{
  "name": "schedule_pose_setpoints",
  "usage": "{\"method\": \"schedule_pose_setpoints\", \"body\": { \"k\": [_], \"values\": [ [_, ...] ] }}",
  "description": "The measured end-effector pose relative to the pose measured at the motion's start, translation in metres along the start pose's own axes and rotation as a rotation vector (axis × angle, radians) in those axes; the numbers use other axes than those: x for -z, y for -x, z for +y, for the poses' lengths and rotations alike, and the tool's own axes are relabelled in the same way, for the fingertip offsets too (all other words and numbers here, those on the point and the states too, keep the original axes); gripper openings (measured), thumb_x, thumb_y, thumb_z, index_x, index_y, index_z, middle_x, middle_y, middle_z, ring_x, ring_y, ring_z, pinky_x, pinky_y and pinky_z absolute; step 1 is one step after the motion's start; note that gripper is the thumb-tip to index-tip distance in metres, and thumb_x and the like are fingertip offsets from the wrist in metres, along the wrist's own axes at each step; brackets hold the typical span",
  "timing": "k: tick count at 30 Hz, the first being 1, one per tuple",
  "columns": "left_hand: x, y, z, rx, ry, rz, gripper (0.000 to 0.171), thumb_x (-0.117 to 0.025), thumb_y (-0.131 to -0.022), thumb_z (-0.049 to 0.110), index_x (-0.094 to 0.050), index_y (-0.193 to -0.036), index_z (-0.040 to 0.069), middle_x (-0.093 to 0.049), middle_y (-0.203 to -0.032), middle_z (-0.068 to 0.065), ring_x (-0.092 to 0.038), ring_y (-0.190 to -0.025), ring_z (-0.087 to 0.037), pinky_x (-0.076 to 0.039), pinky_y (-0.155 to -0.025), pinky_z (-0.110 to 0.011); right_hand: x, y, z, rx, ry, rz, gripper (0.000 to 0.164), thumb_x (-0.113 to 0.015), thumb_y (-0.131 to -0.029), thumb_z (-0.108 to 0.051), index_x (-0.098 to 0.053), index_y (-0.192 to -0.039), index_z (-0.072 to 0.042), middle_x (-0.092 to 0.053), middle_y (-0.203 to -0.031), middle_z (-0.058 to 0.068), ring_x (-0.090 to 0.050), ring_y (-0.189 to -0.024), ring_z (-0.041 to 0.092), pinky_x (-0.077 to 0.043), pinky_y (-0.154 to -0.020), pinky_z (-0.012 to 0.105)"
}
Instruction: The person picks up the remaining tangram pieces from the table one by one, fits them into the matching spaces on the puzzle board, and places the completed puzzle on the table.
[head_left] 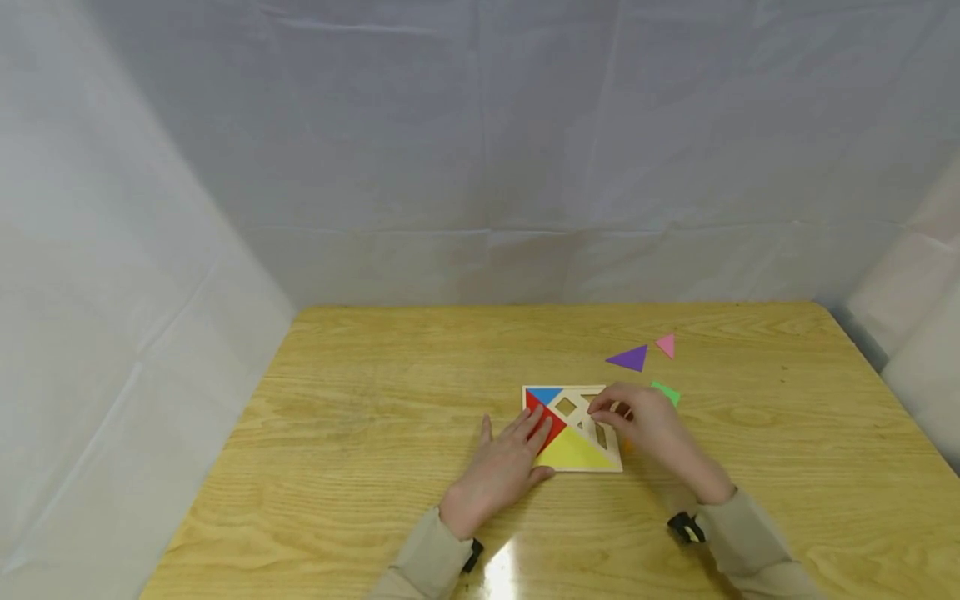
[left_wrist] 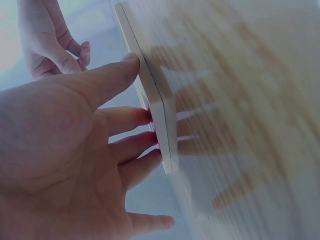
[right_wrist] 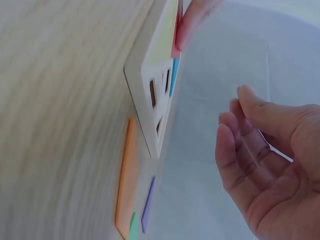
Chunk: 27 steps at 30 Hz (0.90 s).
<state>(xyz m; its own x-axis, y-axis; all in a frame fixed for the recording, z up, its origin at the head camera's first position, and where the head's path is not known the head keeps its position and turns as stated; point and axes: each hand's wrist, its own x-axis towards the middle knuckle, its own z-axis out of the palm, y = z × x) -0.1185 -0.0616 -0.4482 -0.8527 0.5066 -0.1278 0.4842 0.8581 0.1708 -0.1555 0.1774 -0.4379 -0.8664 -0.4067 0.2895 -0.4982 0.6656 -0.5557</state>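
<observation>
A square wooden tangram board [head_left: 588, 414] lies on the table with a red triangle [head_left: 553, 429], a yellow triangle [head_left: 574, 454] and a blue triangle [head_left: 542, 395] set in it. Several recesses on its right side show bare wood. My left hand [head_left: 498, 468] rests on the board's left side, extended fingertips on the red triangle and thumb at the near edge. Above the board's right part hovers my right hand [head_left: 654, 421], fingers loosely bent and thumb near the index finger. The right wrist view shows nothing in that hand [right_wrist: 272, 155].
Beyond the board lie a purple triangle [head_left: 631, 358] and a pink triangle [head_left: 667, 345]. A green piece [head_left: 667, 392] and an orange piece [right_wrist: 128, 180] are partly covered by my right hand in the head view. White sheeting [head_left: 480, 167] hangs behind the wooden table [head_left: 360, 400].
</observation>
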Motion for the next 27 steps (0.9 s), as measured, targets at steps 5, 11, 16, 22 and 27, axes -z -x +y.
{"method": "schedule_pose_setpoints", "body": {
  "k": [5, 11, 16, 22, 27],
  "values": [
    [0.002, 0.001, 0.001, 0.011, -0.005, -0.008, 0.068, -0.059, -0.1, 0.046, -0.04, -0.157, 0.014, -0.031, -0.165, -0.004, -0.031, -0.151, -0.022, -0.024, -0.116, -0.067, 0.009, 0.0, 0.007, -0.013, 0.012, 0.064, 0.006, -0.076, -0.089, -0.006, -0.077, -0.093, -0.01, -0.073, -0.089, -0.001, -0.065, -0.07, 0.01, -0.055, -0.063, 0.024],
    [0.002, 0.001, 0.001, 0.007, -0.003, -0.011, 0.068, -0.058, -0.1, 0.047, -0.04, -0.157, 0.014, -0.031, -0.165, -0.005, -0.031, -0.151, -0.022, -0.023, -0.116, -0.067, 0.021, 0.001, 0.02, -0.014, 0.041, 0.121, 0.006, -0.075, -0.09, -0.006, -0.077, -0.095, -0.009, -0.074, -0.087, 0.001, -0.067, -0.069, 0.013, -0.057, -0.063, 0.026],
    [0.0, 0.0, 0.001, 0.003, -0.022, -0.007, 0.068, -0.056, -0.101, 0.048, -0.039, -0.158, 0.015, -0.03, -0.165, -0.004, -0.031, -0.151, -0.022, -0.023, -0.116, -0.068, 0.03, 0.005, 0.032, 0.0, 0.088, 0.156, 0.007, -0.076, -0.089, -0.004, -0.077, -0.094, -0.008, -0.075, -0.09, 0.003, -0.068, -0.071, 0.016, -0.058, -0.065, 0.03],
    [-0.001, 0.0, 0.001, 0.004, -0.035, -0.002, 0.068, -0.056, -0.101, 0.048, -0.039, -0.157, 0.015, -0.03, -0.165, -0.004, -0.031, -0.151, -0.022, -0.023, -0.116, -0.068, 0.038, 0.011, 0.044, -0.021, 0.159, 0.044, 0.013, -0.078, -0.086, -0.001, -0.077, -0.097, -0.008, -0.073, -0.092, 0.004, -0.067, -0.071, 0.017, -0.056, -0.063, 0.031],
    [0.002, 0.001, 0.002, 0.004, -0.032, -0.005, 0.067, -0.057, -0.101, 0.047, -0.04, -0.157, 0.014, -0.031, -0.165, -0.005, -0.033, -0.15, -0.022, -0.024, -0.116, -0.067, 0.035, 0.018, 0.051, -0.022, 0.195, -0.118, 0.016, -0.081, -0.084, -0.009, -0.078, -0.101, -0.01, -0.071, -0.094, 0.0, -0.068, -0.078, 0.017, -0.057, -0.069, 0.033]
  ]
}}
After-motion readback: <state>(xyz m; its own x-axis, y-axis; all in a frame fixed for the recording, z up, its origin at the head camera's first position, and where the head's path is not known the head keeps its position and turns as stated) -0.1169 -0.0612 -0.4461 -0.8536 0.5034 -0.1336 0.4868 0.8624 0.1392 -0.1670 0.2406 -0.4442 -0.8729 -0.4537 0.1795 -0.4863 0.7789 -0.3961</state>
